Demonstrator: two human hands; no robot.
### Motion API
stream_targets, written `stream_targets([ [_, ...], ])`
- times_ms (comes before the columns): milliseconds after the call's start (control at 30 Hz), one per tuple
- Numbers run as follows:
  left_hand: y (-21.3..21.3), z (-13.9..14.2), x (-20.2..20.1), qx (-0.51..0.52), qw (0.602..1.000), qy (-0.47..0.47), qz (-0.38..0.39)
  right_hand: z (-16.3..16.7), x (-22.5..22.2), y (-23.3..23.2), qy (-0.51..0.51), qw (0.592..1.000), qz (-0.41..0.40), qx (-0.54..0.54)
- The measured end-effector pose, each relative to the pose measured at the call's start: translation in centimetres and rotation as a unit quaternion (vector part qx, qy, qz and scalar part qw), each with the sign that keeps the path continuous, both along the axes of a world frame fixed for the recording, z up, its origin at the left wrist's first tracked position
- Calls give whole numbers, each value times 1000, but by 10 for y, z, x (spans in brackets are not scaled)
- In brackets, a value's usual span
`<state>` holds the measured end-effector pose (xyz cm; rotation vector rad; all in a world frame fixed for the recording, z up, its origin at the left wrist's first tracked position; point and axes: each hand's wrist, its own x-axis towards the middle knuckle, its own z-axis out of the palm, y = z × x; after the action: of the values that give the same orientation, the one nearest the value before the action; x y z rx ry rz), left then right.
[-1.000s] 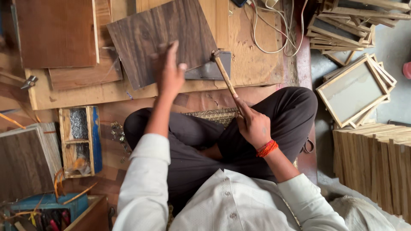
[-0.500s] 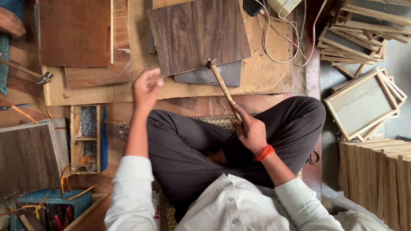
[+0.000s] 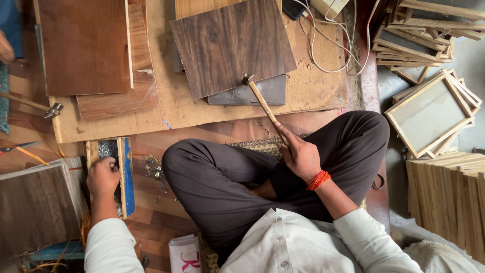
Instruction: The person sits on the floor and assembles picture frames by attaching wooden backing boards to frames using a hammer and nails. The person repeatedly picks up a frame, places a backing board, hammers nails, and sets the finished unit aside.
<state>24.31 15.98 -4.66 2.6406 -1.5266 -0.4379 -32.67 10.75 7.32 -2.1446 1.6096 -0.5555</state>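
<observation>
One small hammer (image 3: pixel 262 103) is held in the right hand (image 3: pixel 299 154), the fingers clenched around the lower end of its slim wooden handle, while the metal head rests at about 11 o'clock from that hand, on the lower edge of a dark wood-grain panel (image 3: pixel 230 45). The tool is judged light and stiff, with most of its weight in the head; the bare wood of the handle should give a sure hold, and a grasp near the far end, as shown, suits light tapping. The panel looks thin, rigid and smooth-faced, best taken by its edges. It lies over a grey sheet (image 3: pixel 270 92) on a worn board surface (image 3: pixel 318 86).

The left hand (image 3: pixel 102 175) is curled into a narrow wooden tray with a blue side (image 3: pixel 127 177), at about 9 o'clock from the crossed legs; whether anything is pinched cannot be told. Small nails (image 3: pixel 151 167), probably sharp and easily spilled, are scattered just beside the tray. A reddish-brown panel (image 3: pixel 83 45) lies at 10 o'clock, and stacked wooden frames (image 3: pixel 429 114) at 2 o'clock. A second hammer (image 3: pixel 50 109) lies at the left edge.
</observation>
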Motion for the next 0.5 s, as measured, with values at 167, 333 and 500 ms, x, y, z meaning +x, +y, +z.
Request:
stream_targets([
  [167, -2, -3, 5, -24, 999, 32, -36, 0, 3, 1, 1, 1000, -3, 4],
  [333, 2, -1, 4, -131, 981, 118, 86, -1, 3, 2, -11, 1000, -3, 2],
  [500, -51, 19, -44, -396, 872, 283, 47, -1, 4, 4, -21, 1000, -17, -13],
])
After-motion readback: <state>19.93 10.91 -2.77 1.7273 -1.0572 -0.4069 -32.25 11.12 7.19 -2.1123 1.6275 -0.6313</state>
